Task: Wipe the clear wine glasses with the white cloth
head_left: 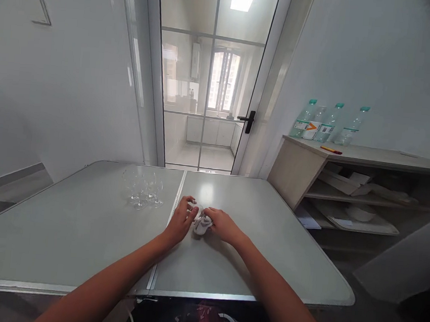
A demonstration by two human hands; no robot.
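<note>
Over the table, just right of its seam, my left hand (183, 218) curls its fingers around a clear glass (197, 206), whose outline is only partly visible. Against that glass, my right hand (225, 225) grips a crumpled white cloth (202, 225). The cloth hangs below the fingers, close to the tabletop, and covers part of the glass. Farther left, several clear stemmed glasses (140, 195) stand in a tight group.
The grey table (63, 238) has a metal seam (168, 227) across it. A glazed door (205, 91) rises behind. On the right, a wooden shelf unit (304, 163) bears several plastic bottles (327, 127) and a red-yellow pen-like object (331, 150).
</note>
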